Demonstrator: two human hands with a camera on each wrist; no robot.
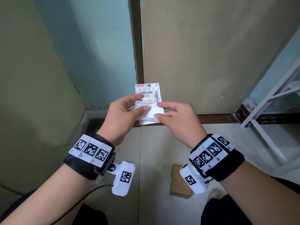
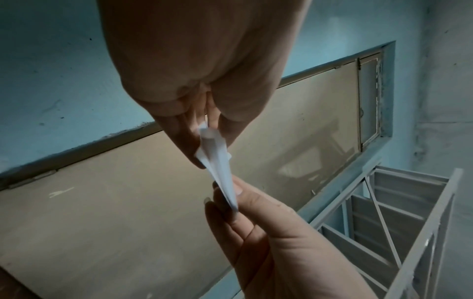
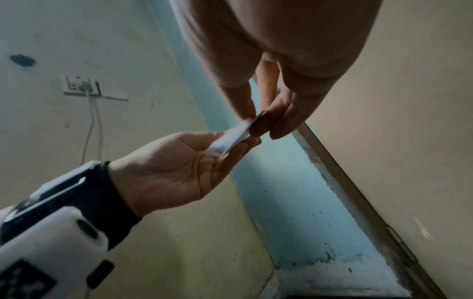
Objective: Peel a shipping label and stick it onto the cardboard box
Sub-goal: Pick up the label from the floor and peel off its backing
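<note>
item: shipping label point(image 1: 148, 98), white, printed face toward you, barcodes upright. you hold it in the air between both hands, in front of the door point(image 1: 211, 54) and above the floor point(image 1: 154, 143); it touches no surface.

item: left hand point(image 1: 121, 118). your thumb lies across the printed face and the other fingers sit behind, pinching the label's left side near its lower half. judged purpose: to steady the sheet while the other hand works an edge.

item: right hand point(image 1: 177, 119). your fingers point(image 1: 159, 105) are curled onto the label's lower right part, clamped on the paper. the left wrist view shows the lower end of the label point(image 2: 217, 161) splitting into two thin layers between your two grips, so the peel looks begun, not finished. which layer is backing cannot be told.

item: cardboard box point(image 1: 179, 182). brown, lying on the floor below your wrists and well apart from the label, partly hidden by the right wrist camera. no label on the part that shows.

item: white metal frame point(image 1: 272, 108), leaning at the right.

item: wall socket point(image 3: 82, 87) with a cable plugged in.
</note>
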